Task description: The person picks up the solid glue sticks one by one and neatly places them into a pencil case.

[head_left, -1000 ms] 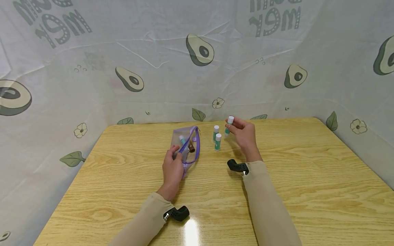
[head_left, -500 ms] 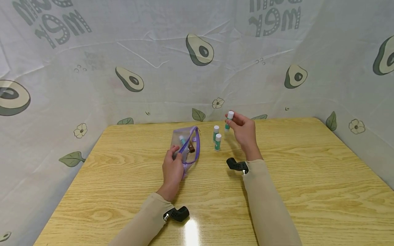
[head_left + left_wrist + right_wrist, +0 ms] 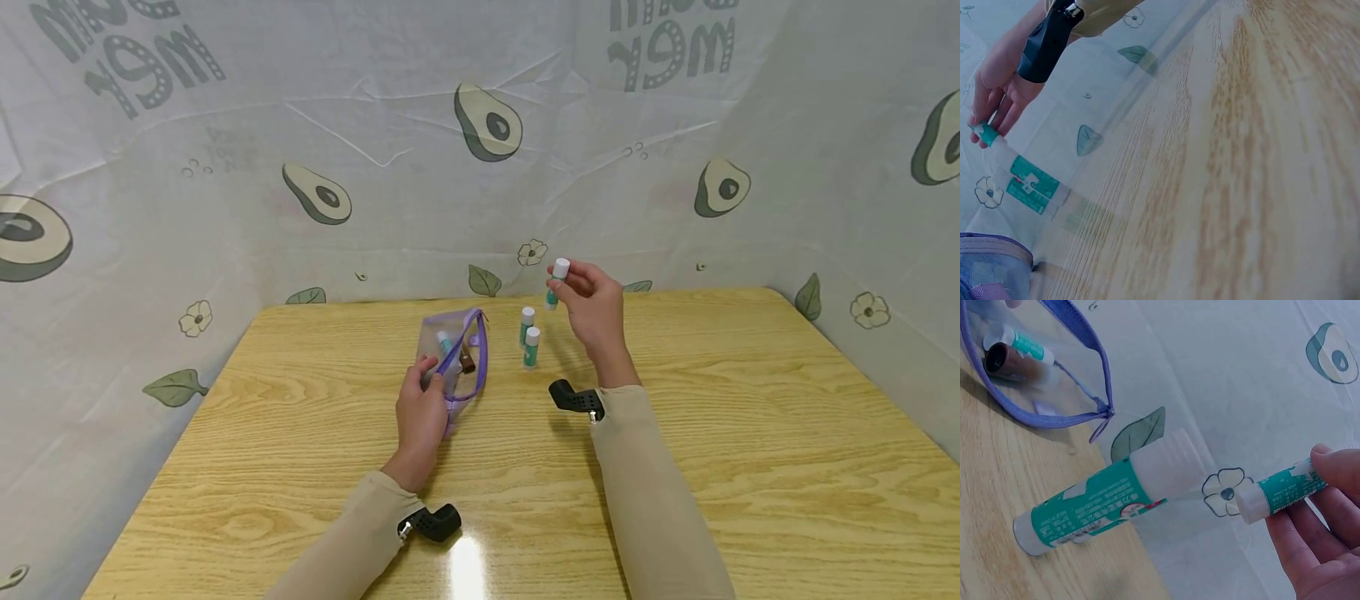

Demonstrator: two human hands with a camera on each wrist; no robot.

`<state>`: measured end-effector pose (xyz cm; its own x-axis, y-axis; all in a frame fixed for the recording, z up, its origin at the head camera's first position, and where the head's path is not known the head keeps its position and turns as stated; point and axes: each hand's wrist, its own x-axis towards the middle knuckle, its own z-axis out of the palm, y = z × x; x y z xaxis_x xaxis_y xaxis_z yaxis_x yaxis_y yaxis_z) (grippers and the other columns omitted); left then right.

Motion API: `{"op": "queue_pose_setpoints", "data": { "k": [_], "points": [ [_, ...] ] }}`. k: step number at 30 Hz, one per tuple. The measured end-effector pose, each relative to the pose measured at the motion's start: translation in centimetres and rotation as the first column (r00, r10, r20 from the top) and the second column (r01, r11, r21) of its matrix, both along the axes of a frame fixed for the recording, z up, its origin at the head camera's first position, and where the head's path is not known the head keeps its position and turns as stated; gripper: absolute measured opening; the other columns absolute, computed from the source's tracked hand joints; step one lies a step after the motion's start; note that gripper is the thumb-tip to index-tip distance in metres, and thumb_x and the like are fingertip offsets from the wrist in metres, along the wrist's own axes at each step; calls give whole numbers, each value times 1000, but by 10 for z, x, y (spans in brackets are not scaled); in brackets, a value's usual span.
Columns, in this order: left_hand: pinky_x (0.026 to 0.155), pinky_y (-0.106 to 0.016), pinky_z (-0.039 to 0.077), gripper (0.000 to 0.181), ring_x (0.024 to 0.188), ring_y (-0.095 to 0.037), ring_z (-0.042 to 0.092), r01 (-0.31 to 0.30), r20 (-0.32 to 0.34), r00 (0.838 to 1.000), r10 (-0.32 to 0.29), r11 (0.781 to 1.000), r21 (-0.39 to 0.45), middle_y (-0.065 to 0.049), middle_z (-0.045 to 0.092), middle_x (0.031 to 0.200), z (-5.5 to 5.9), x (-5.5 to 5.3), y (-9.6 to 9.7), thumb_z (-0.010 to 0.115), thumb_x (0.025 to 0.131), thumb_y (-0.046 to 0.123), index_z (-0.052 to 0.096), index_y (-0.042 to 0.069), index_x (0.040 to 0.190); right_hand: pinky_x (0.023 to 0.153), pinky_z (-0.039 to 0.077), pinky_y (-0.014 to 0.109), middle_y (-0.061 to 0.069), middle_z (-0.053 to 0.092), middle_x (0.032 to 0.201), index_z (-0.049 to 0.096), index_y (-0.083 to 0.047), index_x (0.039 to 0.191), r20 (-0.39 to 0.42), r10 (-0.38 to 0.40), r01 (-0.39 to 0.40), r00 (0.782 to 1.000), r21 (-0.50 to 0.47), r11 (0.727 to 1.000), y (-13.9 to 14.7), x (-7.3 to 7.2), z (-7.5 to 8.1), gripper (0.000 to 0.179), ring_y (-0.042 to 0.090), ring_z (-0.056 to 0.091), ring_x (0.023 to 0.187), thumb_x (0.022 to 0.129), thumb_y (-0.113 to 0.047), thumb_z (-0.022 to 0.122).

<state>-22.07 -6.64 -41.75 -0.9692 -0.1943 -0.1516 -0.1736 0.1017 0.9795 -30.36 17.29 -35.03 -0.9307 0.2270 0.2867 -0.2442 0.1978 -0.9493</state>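
My right hand (image 3: 600, 312) pinches a glue stick (image 3: 559, 270) with a white cap and green label between thumb and fingers. It is raised above the back of the table; the right wrist view shows its white base (image 3: 1252, 506) clear of the tabletop. Two similar glue sticks, a nearer one (image 3: 531, 350) and a farther one (image 3: 527, 318), stand upright close together to its left. My left hand (image 3: 422, 417) grips a see-through pouch (image 3: 482, 354) with purple zipper edging, its mouth gaping toward the right. Inside lie another glue stick (image 3: 1032, 347) and a brown cylinder (image 3: 1013, 365).
The wooden table (image 3: 712, 467) reaches a pale curtain (image 3: 405, 192) printed with avocados, which hangs right behind its back edge and along both sides. Black wrist mounts (image 3: 437, 522) stick out from both sleeves.
My right hand has lifted its glue stick higher, up from near the tabletop. The left hand, the pouch and the two standing glue sticks stay in place.
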Motion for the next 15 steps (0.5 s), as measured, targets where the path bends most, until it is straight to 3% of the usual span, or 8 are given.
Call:
{"op": "queue_pose_setpoints", "data": {
  "k": [8,13,15],
  "points": [
    [46,-27,47,41,87,-20,55,-5,1,1000,5,1000,3,12,31,160,1,0,1,42,103,27,49,23,143,85,54,20,9,71,120,68,-11,125,-30,-10,10,999,9,1000,-5,1,6,36,16,67,108,91,-21,72],
    [47,-27,46,40,81,-21,54,-7,3,1000,7,1000,4,13,30,160,2,1,1,41,103,26,48,23,143,85,54,20,8,72,119,69,-12,125,-38,-11,11,999,11,1000,-10,1,9,37,16,66,107,90,-22,73],
    [46,-27,46,40,87,-23,56,-6,-3,1000,6,1000,3,12,30,161,2,1,1,41,104,26,48,22,143,85,54,21,8,72,118,68,-12,125,-38,-4,5,999,11,1000,-12,2,11,37,16,66,107,90,-22,73]
  ]
}}
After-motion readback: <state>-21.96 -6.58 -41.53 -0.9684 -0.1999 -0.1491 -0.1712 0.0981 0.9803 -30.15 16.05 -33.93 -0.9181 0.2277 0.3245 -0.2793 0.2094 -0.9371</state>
